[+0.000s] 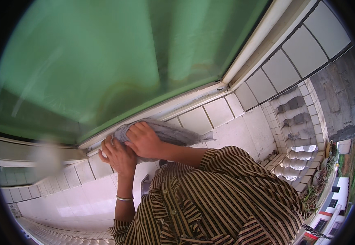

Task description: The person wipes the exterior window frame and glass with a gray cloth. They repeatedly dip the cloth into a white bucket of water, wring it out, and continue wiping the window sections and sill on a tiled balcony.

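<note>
A damp-looking grey cloth (176,132) lies bunched along the lower window frame (196,97) and over the tiled sill (192,118). My right hand (143,139) grips the cloth near its left part, fingers curled over it. Close beside it, my left hand (117,154), with a silver bangle (124,198) on the wrist, holds the cloth's left end against the frame, its thumb apart. The cloth's loose tail trails to the right past my right forearm. Above both hands rises a large green-looking window pane (82,70) with streaks and reflections.
White wall tiles (269,81) border the window on the right. Below is a pale, glossy tiled floor (73,205). A balustrade (297,122) with plants (313,196) along it stands at the right. A metal-edged object (145,183) is partly hidden by my shirt.
</note>
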`<action>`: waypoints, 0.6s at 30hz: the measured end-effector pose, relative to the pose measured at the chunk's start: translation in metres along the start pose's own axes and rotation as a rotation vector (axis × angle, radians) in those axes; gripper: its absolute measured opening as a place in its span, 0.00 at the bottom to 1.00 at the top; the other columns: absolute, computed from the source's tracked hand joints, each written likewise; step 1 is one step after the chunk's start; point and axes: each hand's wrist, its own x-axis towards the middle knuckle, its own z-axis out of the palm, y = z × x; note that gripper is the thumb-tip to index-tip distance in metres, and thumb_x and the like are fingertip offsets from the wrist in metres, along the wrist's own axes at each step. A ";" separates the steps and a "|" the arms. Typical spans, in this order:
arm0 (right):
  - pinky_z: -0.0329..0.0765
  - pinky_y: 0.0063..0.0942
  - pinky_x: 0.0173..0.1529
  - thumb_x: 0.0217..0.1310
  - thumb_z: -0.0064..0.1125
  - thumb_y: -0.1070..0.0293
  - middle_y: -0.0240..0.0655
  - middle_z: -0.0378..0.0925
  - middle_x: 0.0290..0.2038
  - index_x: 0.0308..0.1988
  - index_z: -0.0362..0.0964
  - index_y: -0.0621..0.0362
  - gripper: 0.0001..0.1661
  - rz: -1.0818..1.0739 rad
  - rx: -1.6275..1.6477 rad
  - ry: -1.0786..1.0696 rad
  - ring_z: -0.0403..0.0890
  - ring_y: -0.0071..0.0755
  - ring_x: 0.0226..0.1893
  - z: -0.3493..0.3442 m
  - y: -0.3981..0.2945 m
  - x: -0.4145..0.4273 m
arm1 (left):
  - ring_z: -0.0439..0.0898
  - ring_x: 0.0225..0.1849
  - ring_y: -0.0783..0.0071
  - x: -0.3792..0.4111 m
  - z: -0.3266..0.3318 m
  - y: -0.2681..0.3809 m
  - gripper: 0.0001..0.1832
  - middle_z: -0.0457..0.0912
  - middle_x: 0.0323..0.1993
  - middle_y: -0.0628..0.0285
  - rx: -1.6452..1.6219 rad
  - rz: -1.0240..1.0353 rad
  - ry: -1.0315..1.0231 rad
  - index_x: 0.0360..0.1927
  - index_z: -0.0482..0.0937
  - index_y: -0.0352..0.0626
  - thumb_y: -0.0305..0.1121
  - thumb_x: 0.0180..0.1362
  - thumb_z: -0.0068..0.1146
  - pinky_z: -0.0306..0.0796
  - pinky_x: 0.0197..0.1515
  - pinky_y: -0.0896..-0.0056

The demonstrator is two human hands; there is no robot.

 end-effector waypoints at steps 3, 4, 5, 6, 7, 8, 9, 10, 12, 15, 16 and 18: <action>0.66 0.40 0.47 0.46 0.66 0.62 0.41 0.72 0.35 0.35 0.75 0.62 0.17 -0.085 -0.084 -0.062 0.71 0.43 0.42 0.044 -0.021 0.016 | 0.61 0.70 0.52 -0.001 0.000 -0.044 0.25 0.70 0.64 0.56 0.058 -0.053 -0.024 0.53 0.74 0.34 0.34 0.50 0.56 0.45 0.71 0.38; 0.66 0.39 0.46 0.47 0.65 0.61 0.40 0.72 0.35 0.35 0.75 0.61 0.17 -0.101 -0.117 -0.067 0.71 0.42 0.41 0.051 -0.028 0.019 | 0.62 0.69 0.51 -0.003 -0.002 -0.054 0.26 0.70 0.63 0.55 0.043 -0.084 -0.050 0.52 0.74 0.33 0.34 0.49 0.57 0.47 0.71 0.40; 0.65 0.39 0.46 0.48 0.65 0.61 0.38 0.72 0.35 0.35 0.74 0.60 0.16 -0.115 -0.152 -0.069 0.70 0.41 0.40 0.054 -0.031 0.019 | 0.62 0.68 0.50 -0.004 -0.003 -0.061 0.26 0.71 0.63 0.54 0.028 -0.109 -0.076 0.52 0.74 0.31 0.33 0.49 0.57 0.49 0.70 0.42; 0.65 0.39 0.46 0.49 0.64 0.61 0.38 0.72 0.35 0.35 0.75 0.60 0.16 -0.137 -0.158 -0.086 0.71 0.41 0.41 0.055 -0.031 0.017 | 0.63 0.68 0.48 -0.004 0.000 -0.066 0.27 0.71 0.62 0.53 0.016 -0.083 -0.058 0.53 0.75 0.31 0.33 0.48 0.58 0.50 0.70 0.43; 0.65 0.39 0.47 0.49 0.64 0.61 0.38 0.72 0.36 0.35 0.75 0.60 0.16 -0.156 -0.165 -0.100 0.71 0.41 0.42 0.055 -0.027 0.016 | 0.64 0.67 0.47 -0.003 0.004 -0.068 0.27 0.72 0.62 0.52 0.004 -0.052 -0.041 0.53 0.75 0.30 0.33 0.48 0.58 0.52 0.70 0.43; 0.65 0.39 0.47 0.50 0.63 0.61 0.39 0.73 0.36 0.36 0.75 0.61 0.16 -0.174 -0.174 -0.112 0.71 0.41 0.43 0.053 -0.024 0.014 | 0.64 0.67 0.46 -0.004 0.006 -0.068 0.27 0.72 0.62 0.51 -0.009 -0.018 -0.023 0.53 0.75 0.30 0.33 0.48 0.58 0.53 0.69 0.44; 0.65 0.39 0.47 0.51 0.63 0.60 0.38 0.73 0.37 0.36 0.75 0.60 0.16 -0.179 -0.160 -0.103 0.71 0.41 0.43 0.050 -0.019 0.012 | 0.64 0.66 0.45 -0.001 0.006 -0.063 0.28 0.72 0.62 0.50 -0.033 -0.030 -0.046 0.53 0.75 0.29 0.33 0.48 0.58 0.54 0.69 0.44; 0.65 0.39 0.48 0.51 0.63 0.60 0.38 0.73 0.37 0.37 0.75 0.60 0.16 -0.182 -0.148 -0.092 0.72 0.40 0.43 0.047 -0.014 0.011 | 0.65 0.66 0.44 0.002 0.005 -0.056 0.28 0.73 0.61 0.49 -0.057 -0.039 -0.069 0.54 0.75 0.29 0.33 0.48 0.58 0.55 0.68 0.44; 0.66 0.38 0.48 0.52 0.63 0.59 0.37 0.74 0.37 0.37 0.75 0.59 0.17 -0.194 -0.176 -0.082 0.72 0.40 0.43 0.034 -0.003 0.009 | 0.65 0.66 0.43 0.008 0.005 -0.042 0.28 0.73 0.61 0.47 -0.093 -0.007 -0.071 0.54 0.75 0.28 0.32 0.48 0.57 0.56 0.68 0.43; 0.66 0.37 0.48 0.53 0.64 0.57 0.36 0.74 0.38 0.38 0.75 0.57 0.18 -0.206 -0.259 -0.110 0.73 0.39 0.43 -0.008 0.020 -0.006 | 0.66 0.65 0.43 0.003 0.012 -0.006 0.28 0.73 0.60 0.47 -0.140 0.079 -0.021 0.53 0.75 0.28 0.32 0.48 0.57 0.57 0.67 0.42; 0.67 0.37 0.48 0.53 0.65 0.57 0.36 0.75 0.38 0.39 0.75 0.57 0.18 -0.189 -0.272 -0.127 0.73 0.39 0.43 -0.024 0.030 -0.009 | 0.67 0.65 0.44 0.006 0.016 0.012 0.27 0.74 0.60 0.46 -0.169 0.099 -0.016 0.53 0.75 0.28 0.32 0.48 0.57 0.57 0.67 0.42; 0.68 0.36 0.49 0.53 0.65 0.56 0.35 0.75 0.38 0.39 0.74 0.57 0.18 -0.165 -0.294 -0.147 0.74 0.39 0.43 -0.060 0.049 -0.017 | 0.67 0.64 0.44 0.013 0.019 0.049 0.26 0.74 0.59 0.46 -0.222 0.148 -0.017 0.52 0.76 0.28 0.32 0.48 0.57 0.58 0.66 0.42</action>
